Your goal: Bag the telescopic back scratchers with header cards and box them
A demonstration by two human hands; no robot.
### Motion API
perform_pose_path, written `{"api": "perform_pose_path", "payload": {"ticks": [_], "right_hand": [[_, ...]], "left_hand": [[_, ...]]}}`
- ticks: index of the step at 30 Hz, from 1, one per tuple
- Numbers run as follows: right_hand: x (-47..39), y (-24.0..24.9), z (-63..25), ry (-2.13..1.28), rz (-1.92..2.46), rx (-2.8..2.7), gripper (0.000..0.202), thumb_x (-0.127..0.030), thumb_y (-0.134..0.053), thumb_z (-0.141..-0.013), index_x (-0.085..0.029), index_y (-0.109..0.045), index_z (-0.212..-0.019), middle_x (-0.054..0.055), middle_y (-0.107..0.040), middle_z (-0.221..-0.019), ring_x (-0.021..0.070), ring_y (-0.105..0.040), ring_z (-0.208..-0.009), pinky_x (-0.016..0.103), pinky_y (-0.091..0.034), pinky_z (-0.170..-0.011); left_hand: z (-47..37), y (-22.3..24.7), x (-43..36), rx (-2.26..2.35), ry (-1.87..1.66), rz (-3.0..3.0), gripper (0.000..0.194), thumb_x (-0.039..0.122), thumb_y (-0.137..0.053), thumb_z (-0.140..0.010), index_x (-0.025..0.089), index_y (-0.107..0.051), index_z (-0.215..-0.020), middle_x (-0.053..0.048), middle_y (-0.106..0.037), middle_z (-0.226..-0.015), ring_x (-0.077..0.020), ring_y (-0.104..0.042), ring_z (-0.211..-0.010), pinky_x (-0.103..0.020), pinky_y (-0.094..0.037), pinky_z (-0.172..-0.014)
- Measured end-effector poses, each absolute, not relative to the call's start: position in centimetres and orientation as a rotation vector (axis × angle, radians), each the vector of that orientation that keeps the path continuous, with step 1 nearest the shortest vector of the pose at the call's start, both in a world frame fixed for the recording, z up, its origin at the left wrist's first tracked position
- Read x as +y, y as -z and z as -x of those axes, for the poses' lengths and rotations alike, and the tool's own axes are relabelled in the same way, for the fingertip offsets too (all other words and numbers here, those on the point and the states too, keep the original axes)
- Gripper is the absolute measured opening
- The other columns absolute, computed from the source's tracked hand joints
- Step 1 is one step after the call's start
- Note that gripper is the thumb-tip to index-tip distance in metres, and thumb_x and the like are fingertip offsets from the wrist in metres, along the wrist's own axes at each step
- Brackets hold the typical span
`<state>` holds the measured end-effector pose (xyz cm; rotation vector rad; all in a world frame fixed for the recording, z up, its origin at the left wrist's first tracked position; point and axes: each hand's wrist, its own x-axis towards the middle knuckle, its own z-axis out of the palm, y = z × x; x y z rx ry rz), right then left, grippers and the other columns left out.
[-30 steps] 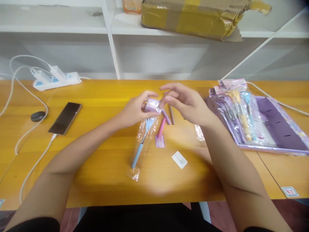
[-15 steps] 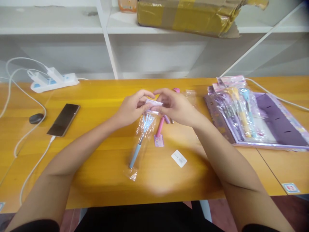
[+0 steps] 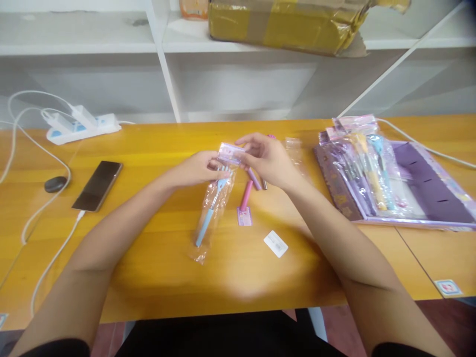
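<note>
A blue back scratcher hangs slanted in a clear plastic bag, its handle end toward me. My left hand is closed on the bag near the scratcher's hand-shaped head, which its fingers partly cover. A pink and purple header card tops the bag, and my right hand pinches its right edge. Below the right hand, a pink handle lies against a small printed card. A purple handle rests nearby, partly hidden by that hand. Closer to me lies a white card.
On the right, a purple display box holds several bagged back scratchers. A phone on its cable, a black mouse-like object and a power strip lie left. A taped carton sits on the shelf above.
The header card has tilted so its printed face shows. My left hand has shifted down onto the bag at the scratcher's head, and the bag's lower end has moved slightly up and left.
</note>
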<state>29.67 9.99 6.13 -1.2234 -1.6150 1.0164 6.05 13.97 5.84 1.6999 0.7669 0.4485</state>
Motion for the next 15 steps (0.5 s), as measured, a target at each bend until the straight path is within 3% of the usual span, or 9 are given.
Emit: {"api": "perform_pose_path", "payload": {"ticks": [4,8,13,15], "right_hand": [[10.1,-5.9,-29.7,-1.13,1.265,-1.601,0.056,-0.075,-0.083,-0.085,-0.022,-0.067,-0.088,0.001,-0.065,-0.071,0.0145,-0.059,-0.056,0.028,-0.041,-0.049],[9.9,-5.8,-29.5,-1.083,1.345,-1.563,0.055,-0.077,-0.079,-0.09,-0.023,-0.064,-0.09,-0.001,-0.062,-0.069,0.0108,-0.047,-0.044,0.028,-0.028,-0.039],[9.1,-6.8,-28.9,-1.395,1.272,-1.696,0.062,-0.083,-0.071,-0.093,-0.022,-0.065,-0.105,0.001,-0.067,-0.078,0.0132,-0.058,-0.06,0.027,-0.039,-0.047],[8.3,-7.3,-28.2,-1.528,1.139,-1.908,0.057,-0.076,-0.073,-0.094,-0.02,-0.068,-0.104,0.001,-0.067,-0.083,0.013,-0.059,-0.067,0.027,-0.046,-0.056]], "left_hand": [[-5.7,-6.3,14.0,0.766,-0.433,-1.716,0.048,0.037,-0.089,-0.081,0.015,-0.075,-0.121,-0.005,-0.08,-0.094,-0.0172,-0.072,-0.078,-0.029,-0.053,-0.07],[-5.7,-6.6,14.0,0.786,-0.451,-1.754,0.048,0.037,-0.09,-0.079,0.016,-0.076,-0.12,-0.005,-0.081,-0.096,-0.0178,-0.073,-0.08,-0.029,-0.054,-0.071],[-5.3,-7.5,14.3,0.871,-0.75,-1.639,0.053,0.033,-0.093,-0.079,0.015,-0.073,-0.124,-0.009,-0.081,-0.103,-0.0188,-0.074,-0.084,-0.032,-0.058,-0.074],[-5.2,-8.1,14.3,0.91,-0.97,-1.51,0.053,0.03,-0.093,-0.08,0.016,-0.07,-0.125,-0.009,-0.08,-0.102,-0.019,-0.075,-0.085,-0.032,-0.059,-0.075]]}}
